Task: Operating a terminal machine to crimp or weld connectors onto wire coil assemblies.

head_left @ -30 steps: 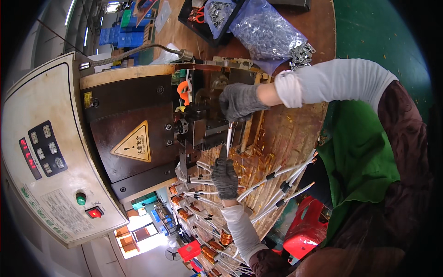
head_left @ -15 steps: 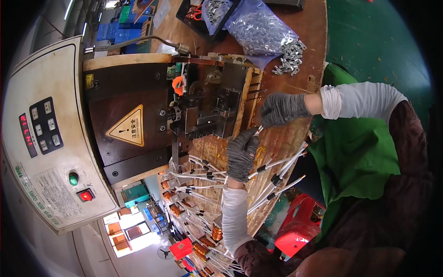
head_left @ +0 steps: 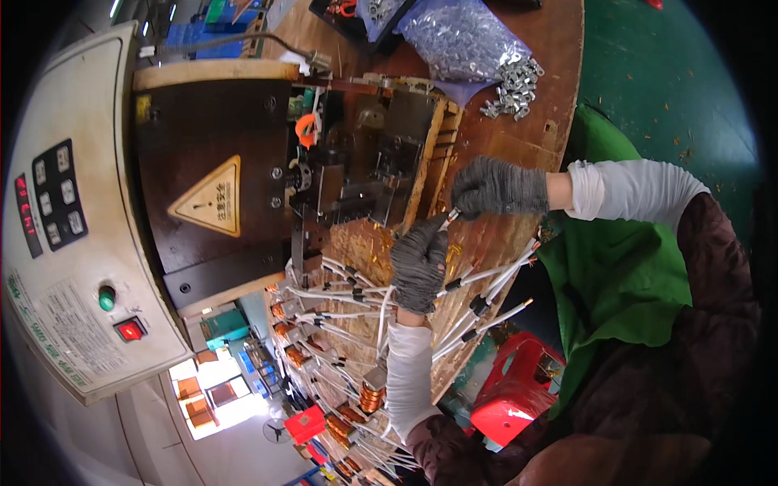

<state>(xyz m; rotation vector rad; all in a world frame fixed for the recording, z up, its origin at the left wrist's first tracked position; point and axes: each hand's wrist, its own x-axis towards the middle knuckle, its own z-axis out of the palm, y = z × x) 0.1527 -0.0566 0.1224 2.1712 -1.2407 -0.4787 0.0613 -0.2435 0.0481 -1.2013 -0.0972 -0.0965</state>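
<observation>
My left hand (head_left: 419,267), in a dark grey knit glove, is closed around a white wire, whose short end (head_left: 450,216) sticks out past the fingertips. Against that end rests my right hand (head_left: 496,188), gloved the same way, its fingers curled together in a pinch. What lies inside the right fingers is hidden. Both hands are over the wooden bench (head_left: 486,235), in front of the press tooling (head_left: 356,182). Beside the left hand lie several white cables (head_left: 478,312) with black sleeves and bare copper ends, leading to copper-wound coils (head_left: 371,397).
The machine's housing (head_left: 219,162) carries a yellow warning triangle; its control panel (head_left: 81,243) has a red display. Loose silver terminal lugs (head_left: 515,89) spill from a clear bag (head_left: 454,40) beside a black tray (head_left: 356,28). A red stool (head_left: 510,397) stands beside the bench.
The view has shifted slightly, so the machine sits a little higher and further left. Both hands stay together at the wire end, the right fingers now closer over it.
</observation>
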